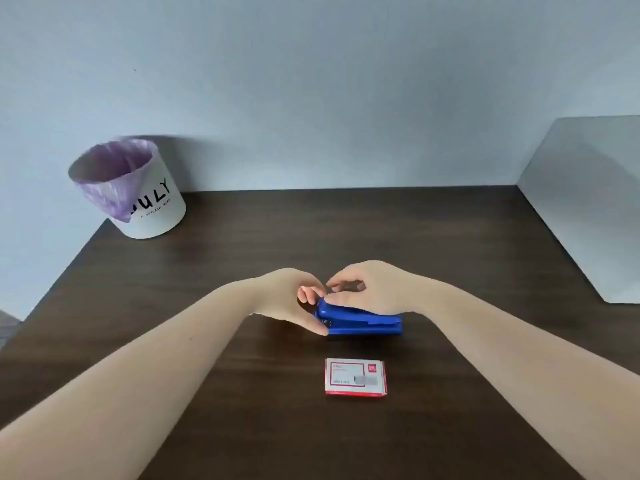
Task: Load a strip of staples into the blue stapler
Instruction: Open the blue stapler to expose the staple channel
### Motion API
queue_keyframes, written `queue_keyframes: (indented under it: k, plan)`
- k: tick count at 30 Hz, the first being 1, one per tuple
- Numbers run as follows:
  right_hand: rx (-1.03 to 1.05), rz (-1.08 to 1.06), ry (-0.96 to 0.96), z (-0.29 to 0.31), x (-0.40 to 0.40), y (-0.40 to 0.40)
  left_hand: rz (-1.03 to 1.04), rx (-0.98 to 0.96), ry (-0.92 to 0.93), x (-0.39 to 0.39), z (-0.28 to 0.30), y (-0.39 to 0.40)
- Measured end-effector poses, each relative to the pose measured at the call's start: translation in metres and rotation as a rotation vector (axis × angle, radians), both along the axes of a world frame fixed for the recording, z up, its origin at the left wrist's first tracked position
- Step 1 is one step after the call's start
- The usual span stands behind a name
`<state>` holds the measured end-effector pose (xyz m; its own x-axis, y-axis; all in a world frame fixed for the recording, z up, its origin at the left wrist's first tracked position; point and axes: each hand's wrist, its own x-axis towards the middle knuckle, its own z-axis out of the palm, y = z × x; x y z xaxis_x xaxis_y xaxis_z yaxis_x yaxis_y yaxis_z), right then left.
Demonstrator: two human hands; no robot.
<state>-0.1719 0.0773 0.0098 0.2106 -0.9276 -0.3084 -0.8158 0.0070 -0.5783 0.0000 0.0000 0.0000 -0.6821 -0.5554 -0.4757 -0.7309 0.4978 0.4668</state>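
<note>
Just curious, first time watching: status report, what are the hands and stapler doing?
Both hands, left and right, on stapler. Stapler closed, on table. Staple box shut, untouched. Nothing in the way.

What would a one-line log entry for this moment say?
step: opening stapler | left hand: at its front end | right hand: on top | staple box: closed, nearer on table

Office or home desk (242,258) — stapler (363,320), staple box (355,377), bin (138,195).

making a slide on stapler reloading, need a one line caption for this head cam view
Both hands, left and right, grip the closed blue stapler on the dark wooden table, staple box unopened nearby.
</note>
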Motion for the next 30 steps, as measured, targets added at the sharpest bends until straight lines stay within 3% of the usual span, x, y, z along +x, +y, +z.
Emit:
queue_keyframes:
  k: [6, 11, 14, 18, 30]
  plan:
    - [-0.144, 0.022, -0.039, -0.025, 0.003, 0.013, 0.057, -0.085, 0.158, -0.002, -0.031, 0.006]
    - [-0.388, 0.007, 0.106, -0.040, 0.010, 0.023, 0.185, -0.106, 0.402, 0.010, -0.051, 0.021]
    - [-0.444, -0.037, 0.141, -0.043, 0.015, 0.029, 0.237, -0.231, 0.528, 0.016, -0.064, 0.038]
    - [-0.472, -0.147, 0.116, -0.043, 0.026, 0.037, 0.232, -0.424, 0.510, 0.017, -0.070, 0.053]
    - [-0.480, -0.208, 0.080, -0.042, 0.029, 0.032, 0.238, -0.490, 0.535, 0.019, -0.074, 0.049]
